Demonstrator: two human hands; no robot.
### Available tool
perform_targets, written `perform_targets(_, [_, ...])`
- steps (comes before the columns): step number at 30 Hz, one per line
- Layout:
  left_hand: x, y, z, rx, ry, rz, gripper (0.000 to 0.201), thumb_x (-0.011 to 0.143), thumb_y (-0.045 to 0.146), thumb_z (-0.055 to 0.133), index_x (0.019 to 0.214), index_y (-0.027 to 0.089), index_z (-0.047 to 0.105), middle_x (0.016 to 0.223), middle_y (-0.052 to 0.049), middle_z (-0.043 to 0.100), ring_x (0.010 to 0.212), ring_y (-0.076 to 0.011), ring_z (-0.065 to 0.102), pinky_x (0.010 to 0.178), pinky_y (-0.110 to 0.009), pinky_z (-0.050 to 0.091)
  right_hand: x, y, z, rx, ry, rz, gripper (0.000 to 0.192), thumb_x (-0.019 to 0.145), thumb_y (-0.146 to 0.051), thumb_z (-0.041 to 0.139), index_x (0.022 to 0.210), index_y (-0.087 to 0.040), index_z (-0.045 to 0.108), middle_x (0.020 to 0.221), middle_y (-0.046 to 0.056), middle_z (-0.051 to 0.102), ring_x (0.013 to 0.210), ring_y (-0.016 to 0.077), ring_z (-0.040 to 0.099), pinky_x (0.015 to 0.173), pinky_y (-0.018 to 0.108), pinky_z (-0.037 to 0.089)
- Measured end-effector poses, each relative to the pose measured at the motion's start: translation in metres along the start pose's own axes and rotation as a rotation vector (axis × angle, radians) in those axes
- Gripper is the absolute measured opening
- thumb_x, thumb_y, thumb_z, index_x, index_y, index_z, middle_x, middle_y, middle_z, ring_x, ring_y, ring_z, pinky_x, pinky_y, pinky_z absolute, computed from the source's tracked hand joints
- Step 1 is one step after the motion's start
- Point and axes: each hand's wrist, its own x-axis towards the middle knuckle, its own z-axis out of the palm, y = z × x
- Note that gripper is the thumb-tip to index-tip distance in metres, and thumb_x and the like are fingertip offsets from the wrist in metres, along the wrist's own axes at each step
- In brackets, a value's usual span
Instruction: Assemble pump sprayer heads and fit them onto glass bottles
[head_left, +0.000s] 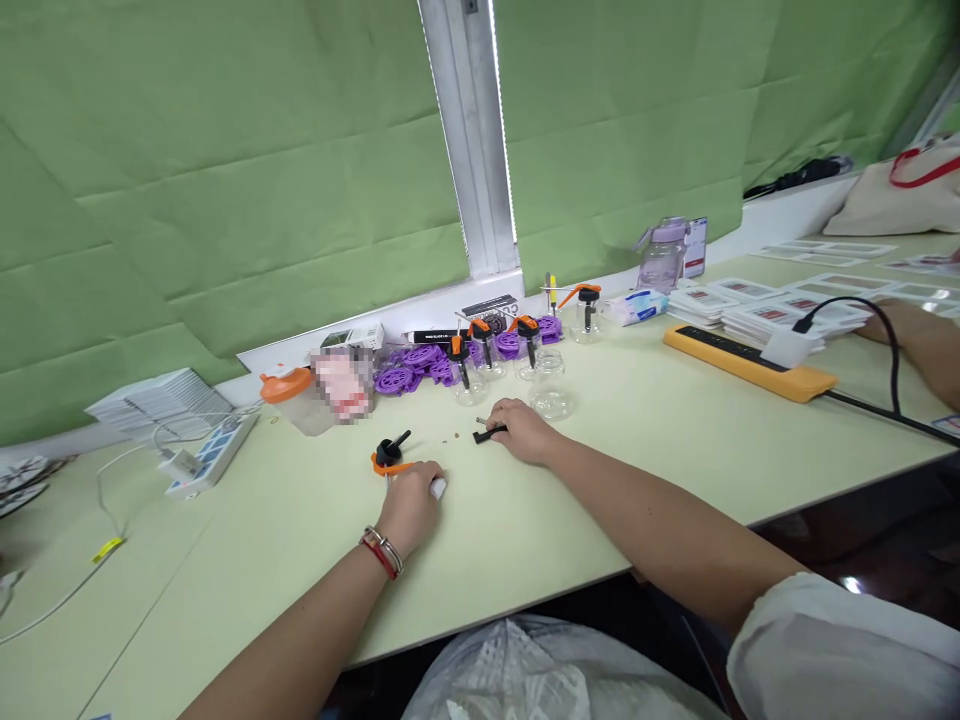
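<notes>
My left hand (411, 503), with bracelets on the wrist, rests on the pale green table (637, 440) closed around a small white cylinder whose end (438, 488) sticks out. Just beyond it lies an orange-and-black pump part (390, 458). My right hand (519, 428) lies further back with its fingers on a small black piece (487, 435). A tiny brown bit (452, 437) lies between the two hands.
Behind the hands stand clear jars (551, 385), orange-black pump tops (529, 335) and purple plastic parts (412, 362). A white power strip (211, 452) lies left, a yellow one (750, 362) right. Another person's arm (919, 340) rests at the far right, near card stacks (757, 318).
</notes>
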Motion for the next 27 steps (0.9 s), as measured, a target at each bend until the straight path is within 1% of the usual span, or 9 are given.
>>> perform_targets(3, [0.008,0.005,0.002,0.041,-0.006,-0.018,0.019,0.077,0.008,0.042,0.077,0.018,0.059,0.081,-0.005,0.063,0.071,-0.0173,0.055,0.061,-0.026,0.036,0.0,0.003,-0.002,0.027,-0.018,-0.003,0.014,0.074,-0.014,0.067,0.086,-0.019,0.071,0.104,0.007,0.06,0.1,0.0216,0.051,0.09,0.035,0.04])
perform_targets(6, [0.02,0.015,0.003,0.089,-0.025,-0.028,0.02,0.077,0.009,0.042,0.076,0.018,0.06,0.08,-0.006,0.064,0.07,-0.018,0.056,0.057,-0.026,0.034,-0.001,0.006,-0.006,0.065,-0.044,-0.003,0.014,0.072,-0.014,0.068,0.084,-0.021,0.072,0.106,0.006,0.06,0.101,0.0215,0.051,0.091,0.034,0.04])
perform_targets(12, [0.058,0.037,0.009,0.128,-0.082,0.003,0.024,0.073,0.006,0.045,0.081,0.017,0.065,0.081,-0.009,0.067,0.074,-0.0205,0.059,0.059,-0.027,0.038,-0.003,0.008,-0.016,0.126,-0.11,-0.003,0.018,0.068,-0.013,0.07,0.082,-0.024,0.074,0.107,0.004,0.061,0.1,0.0205,0.055,0.092,0.032,0.04])
perform_targets(15, [0.077,0.043,0.01,0.119,-0.108,0.023,0.024,0.071,0.006,0.049,0.082,0.016,0.067,0.084,-0.01,0.068,0.077,-0.0206,0.061,0.063,-0.027,0.041,-0.003,0.008,-0.019,0.157,-0.141,-0.004,0.02,0.067,-0.012,0.069,0.083,-0.024,0.075,0.11,0.004,0.061,0.099,0.0197,0.057,0.092,0.03,0.041])
perform_targets(17, [0.089,0.045,0.01,0.113,-0.138,0.03,0.023,0.069,0.007,0.051,0.081,0.015,0.068,0.084,-0.01,0.068,0.076,-0.0197,0.061,0.063,-0.026,0.042,-0.003,0.008,-0.02,0.162,-0.149,-0.003,0.022,0.067,-0.012,0.069,0.084,-0.024,0.076,0.112,0.005,0.061,0.101,0.0202,0.057,0.093,0.03,0.041])
perform_targets(20, [0.105,0.049,0.01,0.101,-0.195,0.042,0.02,0.067,0.008,0.055,0.079,0.015,0.07,0.079,-0.009,0.069,0.069,-0.0176,0.062,0.059,-0.024,0.042,-0.002,0.007,-0.018,0.142,-0.14,0.013,0.022,0.066,-0.013,0.07,0.083,-0.026,0.076,0.115,0.004,0.061,0.106,0.0222,0.055,0.095,0.032,0.04])
perform_targets(23, [0.117,0.053,0.009,0.092,-0.236,0.056,0.02,0.066,0.011,0.059,0.081,0.015,0.071,0.077,-0.008,0.069,0.065,-0.0168,0.061,0.056,-0.023,0.043,-0.001,0.007,-0.012,0.127,-0.101,0.02,0.022,0.065,-0.017,0.072,0.084,-0.029,0.076,0.117,0.003,0.06,0.109,0.0229,0.053,0.096,0.034,0.038])
perform_targets(27, [0.126,0.057,0.008,0.084,-0.247,0.073,0.022,0.065,0.013,0.061,0.084,0.013,0.072,0.078,-0.01,0.07,0.068,-0.0174,0.062,0.058,-0.023,0.044,0.002,0.007,-0.004,0.104,-0.052,0.009,0.022,0.065,-0.022,0.074,0.085,-0.03,0.076,0.111,0.001,0.062,0.105,0.0224,0.053,0.094,0.034,0.039])
